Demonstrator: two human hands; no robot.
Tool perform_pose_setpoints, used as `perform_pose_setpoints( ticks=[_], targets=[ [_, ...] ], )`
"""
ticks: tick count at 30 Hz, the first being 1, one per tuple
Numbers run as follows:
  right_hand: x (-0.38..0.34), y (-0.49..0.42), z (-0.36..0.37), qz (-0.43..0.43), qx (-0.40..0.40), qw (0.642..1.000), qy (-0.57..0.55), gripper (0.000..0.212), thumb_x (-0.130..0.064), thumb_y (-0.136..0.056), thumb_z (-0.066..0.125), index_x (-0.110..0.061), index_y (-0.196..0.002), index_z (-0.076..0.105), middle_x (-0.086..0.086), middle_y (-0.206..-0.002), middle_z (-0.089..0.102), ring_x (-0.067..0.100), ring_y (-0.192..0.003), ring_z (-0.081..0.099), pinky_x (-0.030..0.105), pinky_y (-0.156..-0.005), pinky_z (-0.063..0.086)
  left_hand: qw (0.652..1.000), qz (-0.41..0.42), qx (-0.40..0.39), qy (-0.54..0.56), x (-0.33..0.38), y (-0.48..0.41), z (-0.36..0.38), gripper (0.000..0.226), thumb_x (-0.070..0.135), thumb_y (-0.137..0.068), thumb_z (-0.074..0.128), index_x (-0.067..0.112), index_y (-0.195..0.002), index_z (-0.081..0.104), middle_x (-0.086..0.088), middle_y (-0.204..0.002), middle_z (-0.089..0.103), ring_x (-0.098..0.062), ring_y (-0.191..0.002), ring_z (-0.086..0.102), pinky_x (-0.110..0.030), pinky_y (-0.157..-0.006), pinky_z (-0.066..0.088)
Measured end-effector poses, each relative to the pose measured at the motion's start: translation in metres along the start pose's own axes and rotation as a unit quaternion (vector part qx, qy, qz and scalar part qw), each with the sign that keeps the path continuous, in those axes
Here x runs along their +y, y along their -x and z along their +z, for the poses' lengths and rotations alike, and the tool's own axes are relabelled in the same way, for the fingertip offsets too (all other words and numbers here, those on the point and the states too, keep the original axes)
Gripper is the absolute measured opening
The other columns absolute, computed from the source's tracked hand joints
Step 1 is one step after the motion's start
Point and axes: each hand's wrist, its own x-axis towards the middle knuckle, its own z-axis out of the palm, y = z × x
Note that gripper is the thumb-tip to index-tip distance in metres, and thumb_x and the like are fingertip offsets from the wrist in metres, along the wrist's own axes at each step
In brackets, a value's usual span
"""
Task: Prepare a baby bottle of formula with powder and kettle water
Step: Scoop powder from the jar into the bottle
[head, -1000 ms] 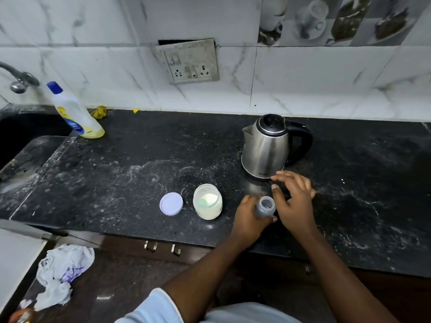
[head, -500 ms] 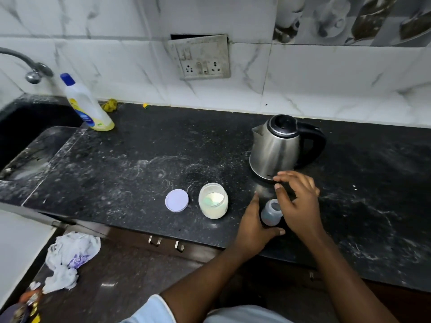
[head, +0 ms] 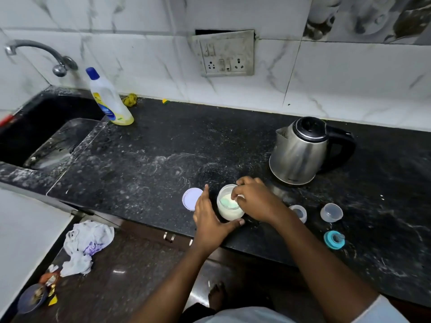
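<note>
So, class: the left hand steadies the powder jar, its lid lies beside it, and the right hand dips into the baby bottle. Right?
No. The head view shows the right hand dipping into the powder jar, not the baby bottle, which stands untouched beside that wrist. The left hand and lid are as stated.

Black stone counter (head: 163,145), smeared with white.
Kettle (head: 298,150) at right; open powder jar (head: 229,210) lower centre, lid (head: 190,198) just left of it; baby bottle (head: 299,213), clear cap (head: 331,212) and teal ring (head: 334,239) lower right; soap bottle (head: 109,99) and yellow rag (head: 130,99) upper left.
</note>
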Motion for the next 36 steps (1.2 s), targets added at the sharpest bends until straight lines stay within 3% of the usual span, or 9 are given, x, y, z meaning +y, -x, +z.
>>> perform_pose_setpoints(
  ticks=[2, 5, 7, 13, 18, 23, 26, 30, 36],
  targets=[
    [-0.004, -0.003, 0.001, 0.008, -0.007, 1.000, 0.010, 0.028, -0.018, -0.099, 0.056, -0.027, -0.116, 0.076, 0.003, -0.139, 0.057, 0.028, -0.124, 0.052, 0.032, -0.106, 0.040, 1.000, 0.006, -0.028, 0.010, 0.000, -0.011, 0.003, 0.137, 0.050, -0.058, 0.102, 0.013, -0.165, 0.025, -0.003, -0.168, 0.036, -0.023, -0.155, 0.034, -0.051, -0.126, 0.028],
    [-0.005, -0.002, -0.001, 0.026, -0.003, 0.999, 0.020, 0.028, -0.016, -0.098, 0.057, -0.025, -0.117, 0.076, 0.003, -0.135, 0.058, 0.028, -0.122, 0.054, 0.032, -0.103, 0.041, 0.995, 0.020, -0.037, 0.092, 0.000, -0.018, 0.010, 0.103, 0.035, -0.059, 0.101, 0.019, -0.148, 0.050, -0.002, -0.143, 0.064, -0.024, -0.132, 0.061, -0.054, -0.110, 0.048],
    [-0.005, 0.001, -0.002, 0.041, -0.010, 0.999, 0.032, 0.031, -0.017, -0.097, 0.057, -0.026, -0.122, 0.074, 0.002, -0.137, 0.055, 0.027, -0.122, 0.052, 0.034, -0.102, 0.042, 0.990, 0.032, -0.032, 0.134, 0.002, -0.017, 0.014, 0.093, 0.024, -0.063, 0.101, 0.019, -0.142, 0.052, -0.001, -0.134, 0.068, -0.020, -0.123, 0.067, -0.054, -0.104, 0.052],
    [-0.003, 0.012, -0.006, 0.103, -0.006, 0.993, 0.055, 0.040, -0.030, -0.096, 0.062, -0.027, -0.135, 0.067, 0.008, -0.144, 0.053, 0.032, -0.127, 0.052, 0.038, -0.105, 0.045, 0.984, 0.138, 0.045, 0.103, 0.011, -0.012, 0.019, 0.092, 0.025, -0.071, 0.096, 0.025, -0.147, 0.043, 0.003, -0.146, 0.055, -0.017, -0.136, 0.054, -0.043, -0.114, 0.045],
    [-0.008, 0.013, -0.008, 0.138, 0.039, 0.989, 0.035, 0.037, -0.034, -0.094, 0.067, -0.026, -0.130, 0.071, 0.010, -0.133, 0.063, 0.031, -0.120, 0.062, 0.036, -0.098, 0.048, 0.972, 0.209, 0.088, 0.056, 0.020, -0.014, 0.017, 0.097, 0.027, -0.073, 0.096, 0.033, -0.149, 0.036, 0.034, -0.151, 0.038, 0.000, -0.138, 0.043, -0.034, -0.114, 0.039],
    [-0.009, 0.016, -0.011, 0.169, 0.039, 0.983, 0.054, 0.035, -0.034, -0.092, 0.070, -0.020, -0.124, 0.073, 0.008, -0.123, 0.069, 0.028, -0.112, 0.066, 0.035, -0.088, 0.050, 0.968, 0.230, 0.092, 0.038, 0.024, -0.014, 0.020, 0.098, 0.027, -0.073, 0.097, 0.030, -0.151, 0.039, 0.023, -0.153, 0.045, -0.017, -0.140, 0.050, -0.051, -0.111, 0.044],
    [-0.009, 0.018, -0.013, 0.178, 0.035, 0.981, 0.072, 0.028, -0.028, -0.093, 0.068, -0.016, -0.118, 0.073, 0.010, -0.119, 0.071, 0.029, -0.109, 0.067, 0.033, -0.084, 0.049, 0.969, 0.228, 0.086, 0.034, 0.025, -0.011, 0.023, 0.097, 0.028, -0.072, 0.098, 0.031, -0.150, 0.039, 0.032, -0.154, 0.039, -0.017, -0.141, 0.049, -0.052, -0.112, 0.043],
    [-0.010, 0.019, -0.015, 0.173, 0.036, 0.979, 0.107, 0.030, -0.024, -0.096, 0.065, -0.016, -0.123, 0.072, 0.008, -0.125, 0.069, 0.027, -0.116, 0.064, 0.032, -0.092, 0.047, 0.972, 0.218, 0.081, 0.038, 0.025, -0.008, 0.025, 0.095, 0.032, -0.073, 0.097, 0.030, -0.150, 0.041, 0.033, -0.153, 0.039, -0.015, -0.142, 0.048, -0.049, -0.113, 0.043],
    [-0.009, 0.025, -0.018, 0.151, 0.023, 0.982, 0.112, 0.031, -0.022, -0.096, 0.061, -0.017, -0.124, 0.073, 0.009, -0.129, 0.063, 0.028, -0.119, 0.055, 0.032, -0.099, 0.038, 0.976, 0.200, 0.073, 0.055, 0.027, -0.002, 0.027, 0.094, 0.029, -0.072, 0.099, 0.021, -0.148, 0.044, 0.011, -0.149, 0.049, -0.018, -0.141, 0.050, -0.046, -0.116, 0.043]
  ],
)
